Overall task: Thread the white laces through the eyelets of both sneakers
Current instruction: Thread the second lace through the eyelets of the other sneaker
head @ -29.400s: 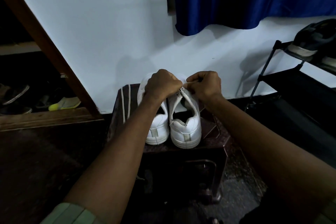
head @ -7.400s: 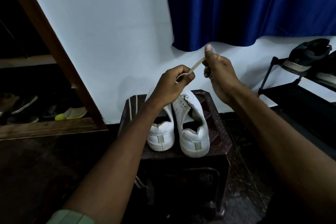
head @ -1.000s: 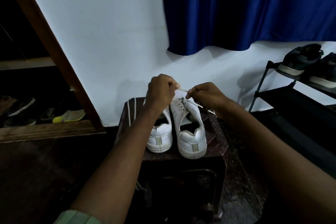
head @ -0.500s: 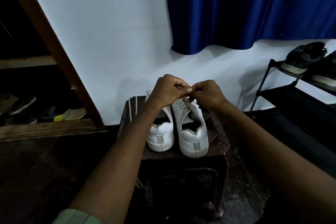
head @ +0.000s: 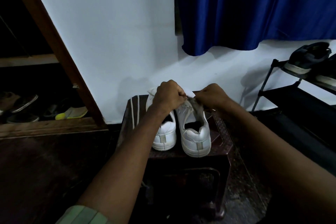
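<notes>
Two forearms reach forward from bottom edge, pale green sleeve [head: 82,214] on left one. Dark stool [head: 222,148] carries both white sneakers, heels toward near edge: left sneaker [head: 164,137], right sneaker [head: 195,135] just beside it. Spare white lace [head: 135,110] draped over stool's left edge. Left hand [head: 168,96] and right hand [head: 211,96] both curled over right sneaker's eyelet area, fingers pinching there; lace between them blurred. Beyond: white wall, blue curtain [head: 254,9], shoe rack [head: 298,92] at right.

Two white sneakers [head: 195,132] side by side, heels toward viewer; loose white lace [head: 135,111] draped at left.
</notes>
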The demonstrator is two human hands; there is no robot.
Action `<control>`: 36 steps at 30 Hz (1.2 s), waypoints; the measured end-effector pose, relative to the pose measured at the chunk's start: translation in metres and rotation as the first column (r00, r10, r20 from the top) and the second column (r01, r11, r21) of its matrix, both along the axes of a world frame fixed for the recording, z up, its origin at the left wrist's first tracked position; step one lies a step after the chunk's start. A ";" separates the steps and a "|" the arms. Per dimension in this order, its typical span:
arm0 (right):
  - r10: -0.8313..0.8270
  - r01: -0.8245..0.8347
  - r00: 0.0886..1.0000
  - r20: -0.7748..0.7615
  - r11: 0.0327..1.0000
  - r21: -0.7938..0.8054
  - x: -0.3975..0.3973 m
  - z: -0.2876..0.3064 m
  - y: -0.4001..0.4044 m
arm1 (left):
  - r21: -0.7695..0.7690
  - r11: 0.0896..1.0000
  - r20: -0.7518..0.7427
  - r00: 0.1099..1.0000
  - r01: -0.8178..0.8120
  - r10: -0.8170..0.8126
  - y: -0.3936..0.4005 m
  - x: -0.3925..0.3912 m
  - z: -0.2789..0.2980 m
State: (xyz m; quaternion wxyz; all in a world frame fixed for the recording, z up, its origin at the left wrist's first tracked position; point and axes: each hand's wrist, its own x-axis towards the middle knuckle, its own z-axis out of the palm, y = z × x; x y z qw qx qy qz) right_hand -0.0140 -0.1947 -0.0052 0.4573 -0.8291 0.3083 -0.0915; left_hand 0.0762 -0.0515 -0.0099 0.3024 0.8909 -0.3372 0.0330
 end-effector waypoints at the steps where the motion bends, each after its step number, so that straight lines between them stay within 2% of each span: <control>1: -0.006 0.005 1.000 0.009 0.997 0.081 0.002 -0.001 -0.004 | 0.001 1.000 -0.004 1.000 0.005 -0.005 0.000 -0.001 0.000; 4: 0.033 -0.025 0.999 -0.023 0.961 0.276 0.004 -0.008 -0.012 | -0.028 1.000 -0.023 1.000 -0.012 0.012 -0.003 -0.003 -0.003; 8: 0.079 -0.057 0.996 -0.038 0.912 0.407 0.006 -0.016 -0.019 | -0.075 0.994 -0.030 0.997 -0.074 0.072 -0.005 -0.007 -0.007; 13: 0.141 -0.113 0.989 -0.031 0.892 0.437 0.006 -0.019 -0.024 | -0.079 0.988 -0.036 0.991 -0.135 0.132 -0.009 -0.013 -0.008; 19: 0.126 -0.107 0.992 -0.016 0.896 0.431 0.008 -0.022 -0.025 | -0.081 0.983 -0.019 0.986 -0.168 0.167 -0.011 -0.016 -0.009; 31: 0.107 -0.088 0.994 -0.023 0.908 0.410 0.004 -0.016 -0.019 | -0.088 0.991 -0.020 0.995 -0.098 0.096 -0.012 -0.014 -0.013; 36: -0.001 -0.005 1.000 0.011 0.857 0.515 0.001 -0.015 -0.022 | -0.171 0.982 -0.081 0.995 -0.078 0.064 -0.011 -0.012 -0.013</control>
